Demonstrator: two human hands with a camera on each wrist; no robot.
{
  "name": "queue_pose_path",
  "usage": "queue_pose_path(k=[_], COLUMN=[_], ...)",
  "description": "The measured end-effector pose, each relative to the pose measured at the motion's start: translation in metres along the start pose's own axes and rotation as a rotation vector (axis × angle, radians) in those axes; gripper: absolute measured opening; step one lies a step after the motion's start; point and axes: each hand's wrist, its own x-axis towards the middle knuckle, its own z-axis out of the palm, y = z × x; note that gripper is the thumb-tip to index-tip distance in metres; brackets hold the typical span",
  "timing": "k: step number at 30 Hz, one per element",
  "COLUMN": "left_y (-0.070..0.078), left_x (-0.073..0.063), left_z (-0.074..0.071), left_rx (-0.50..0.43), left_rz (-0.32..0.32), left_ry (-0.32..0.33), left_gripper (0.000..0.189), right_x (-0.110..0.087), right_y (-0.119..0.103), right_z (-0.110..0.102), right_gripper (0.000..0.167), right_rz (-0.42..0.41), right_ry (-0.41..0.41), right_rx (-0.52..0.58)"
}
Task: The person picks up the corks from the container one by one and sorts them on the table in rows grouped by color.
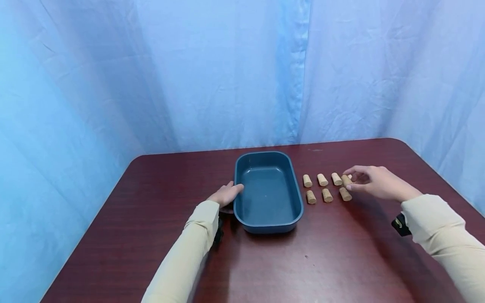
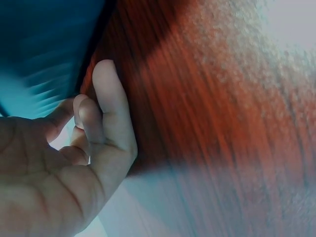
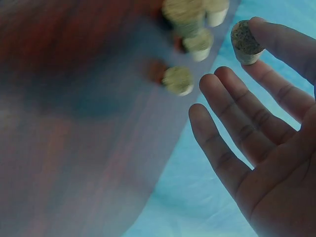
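My right hand (image 1: pixel 379 183) pinches a tapered cork stopper (image 3: pixel 245 43) between thumb and index finger, its other fingers spread out. That stopper (image 1: pixel 346 181) is just above several more standing in two rows on the table. One of the back row (image 1: pixel 322 179) and one of the front row (image 1: pixel 327 195) are in plain sight; another is partly hidden behind the right fingers. My left hand (image 1: pixel 225 195) grips the left side of a deep blue rectangular basin (image 1: pixel 268 229), thumb over the rim. In the left wrist view, the left fingers (image 2: pixel 111 89) curl beside the basin's outer wall (image 2: pixel 49 59).
The dark red wooden table (image 1: pixel 163 198) has rounded far corners. Light blue curtains (image 1: pixel 227 75) hang behind it and along both sides. The basin is left of the cork rows, and nothing is seen inside it.
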Motion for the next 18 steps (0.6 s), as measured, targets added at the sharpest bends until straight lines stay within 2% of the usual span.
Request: queue_pose_path(k=[8, 11, 18], left_y=[0.001, 0.0, 0.001], left_x=[0.003, 0.005, 0.002], left_z=[0.001, -0.001, -0.001], left_rx=[0.003, 0.003, 0.018], left_rz=[-0.002, -0.006, 0.01], left_ry=[-0.015, -0.018, -0.02], left_gripper=[0.075, 0.075, 0.078], right_x=[-0.016, -0.017, -0.016], right_y=[0.024, 0.026, 0.022], right_z=[0.01, 0.012, 0.019], right_gripper=[0.041, 0.039, 0.035], right_rz=[0.047, 0.051, 0.043], right_ry=[-0.019, -0.029, 0.003], right_rx=[-0.037, -0.05, -0.122])
